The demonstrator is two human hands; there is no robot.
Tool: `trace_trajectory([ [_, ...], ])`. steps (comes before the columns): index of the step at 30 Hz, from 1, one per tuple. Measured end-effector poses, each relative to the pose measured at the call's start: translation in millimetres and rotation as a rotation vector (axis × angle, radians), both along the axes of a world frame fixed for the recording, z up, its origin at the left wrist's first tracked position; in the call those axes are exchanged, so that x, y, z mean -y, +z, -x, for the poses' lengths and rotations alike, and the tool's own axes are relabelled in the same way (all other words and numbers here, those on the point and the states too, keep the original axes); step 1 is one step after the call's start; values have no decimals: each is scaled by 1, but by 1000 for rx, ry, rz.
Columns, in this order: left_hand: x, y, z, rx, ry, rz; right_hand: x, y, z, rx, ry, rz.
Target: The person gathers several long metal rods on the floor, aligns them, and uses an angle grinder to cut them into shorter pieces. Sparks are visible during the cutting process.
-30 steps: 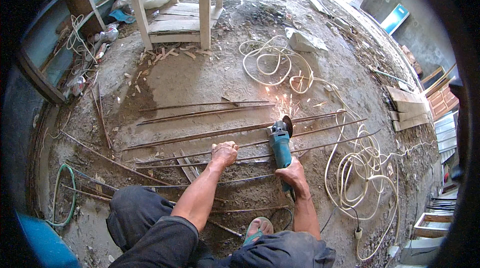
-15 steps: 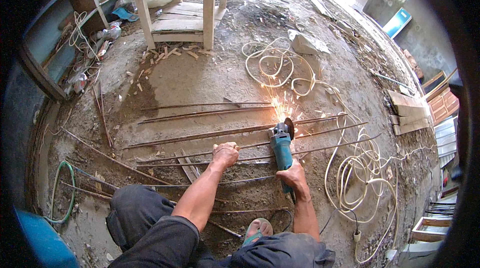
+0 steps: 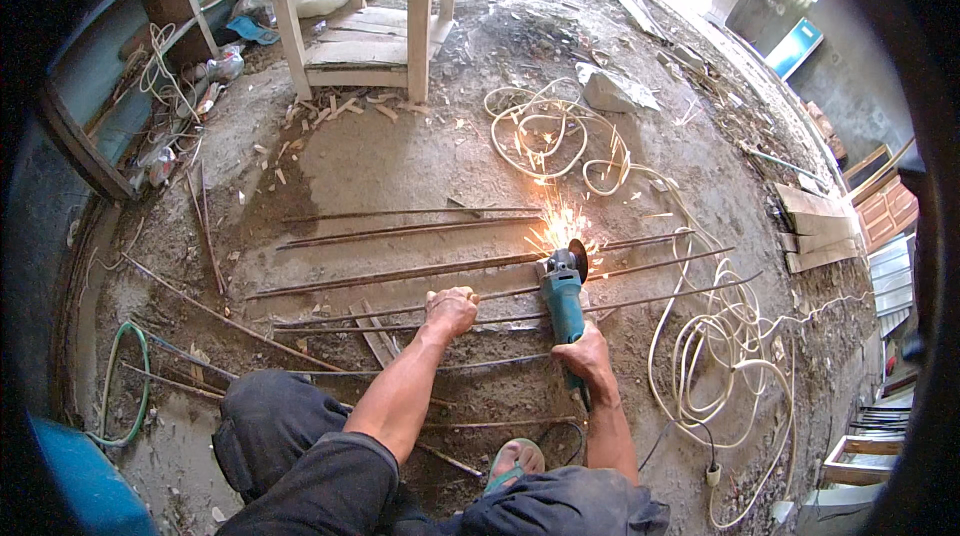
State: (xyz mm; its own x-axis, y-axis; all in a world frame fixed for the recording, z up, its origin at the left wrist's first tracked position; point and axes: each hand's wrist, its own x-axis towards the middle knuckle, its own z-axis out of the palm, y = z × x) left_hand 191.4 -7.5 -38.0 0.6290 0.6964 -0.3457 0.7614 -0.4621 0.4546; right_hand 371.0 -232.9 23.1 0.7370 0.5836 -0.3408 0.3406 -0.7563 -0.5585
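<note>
My right hand (image 3: 588,354) is wrapped round the rear of a blue-green angle grinder (image 3: 566,308). The grinder's dark disc (image 3: 573,258) meets a long rusty metal rod (image 3: 420,272), and bright sparks (image 3: 556,224) spray away from me at the contact. To the left, my left hand (image 3: 452,311) is closed in a fist over another thin metal rod (image 3: 350,316), which passes under or through its fingers. Several more rods lie roughly side by side across the ground beyond and nearer than my hands. The contact point itself is partly hidden by disc and sparks.
A coiled pale cable (image 3: 715,346) spreads to the right, with more loops (image 3: 540,131) beyond the sparks. A wooden stand (image 3: 418,36) rises at the far left. My sandalled foot (image 3: 516,461) is close below the grinder. A green hose loop (image 3: 122,386) lies left.
The spark spray has widened and reaches farther out over the cable loops. Both hands and the grinder have hardly moved.
</note>
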Motion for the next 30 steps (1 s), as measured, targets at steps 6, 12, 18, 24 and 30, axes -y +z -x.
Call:
trace_trajectory([
  [6,2,2,1,35,12,-26,6,4,8,13,-27,-36],
  [12,0,6,1,-21,-16,22,34,42,22,63,-129,-162],
  [18,0,9,2,27,38,16,85,83,15,-70,-292,-441],
  [24,-9,3,3,45,47,37,139,97,15,-72,-468,-559],
  [30,-54,7,17,120,114,-17,175,88,6,35,-527,-529],
])
